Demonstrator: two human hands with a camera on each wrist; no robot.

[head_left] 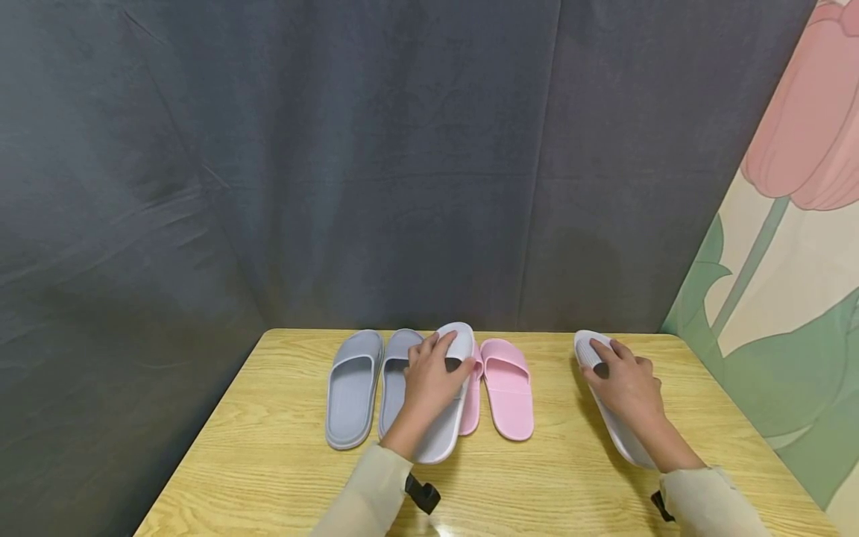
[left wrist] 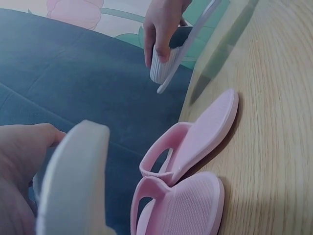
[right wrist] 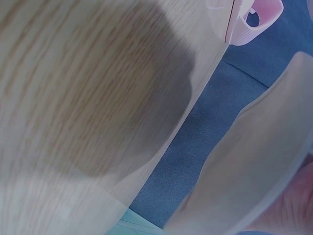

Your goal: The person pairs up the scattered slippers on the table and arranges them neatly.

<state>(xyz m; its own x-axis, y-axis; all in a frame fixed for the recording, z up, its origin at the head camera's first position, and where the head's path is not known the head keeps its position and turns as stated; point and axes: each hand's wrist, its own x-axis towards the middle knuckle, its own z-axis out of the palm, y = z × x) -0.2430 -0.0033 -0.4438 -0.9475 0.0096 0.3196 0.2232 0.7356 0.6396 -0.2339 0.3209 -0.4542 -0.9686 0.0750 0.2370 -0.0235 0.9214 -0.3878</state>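
Note:
My left hand (head_left: 429,377) grips a white slide slipper (head_left: 443,438) by its strap. That slipper hangs over the pair in the middle and partly covers one pink slipper (head_left: 472,410) and one grey slipper (head_left: 394,384). On the right side, my right hand (head_left: 627,386) holds the matching white slipper (head_left: 620,432) by the strap. The left wrist view shows this right-hand slipper (left wrist: 164,68) tilted and raised off the table. Its underside (right wrist: 259,147) faces the right wrist camera, with a shadow below on the wood.
Another grey slipper (head_left: 352,399) lies at the left of the row, and another pink slipper (head_left: 510,403) at its right. All stand on a wooden table (head_left: 268,462). A dark curtain (head_left: 403,164) hangs behind the table; a tulip-patterned wall (head_left: 792,298) rises at right.

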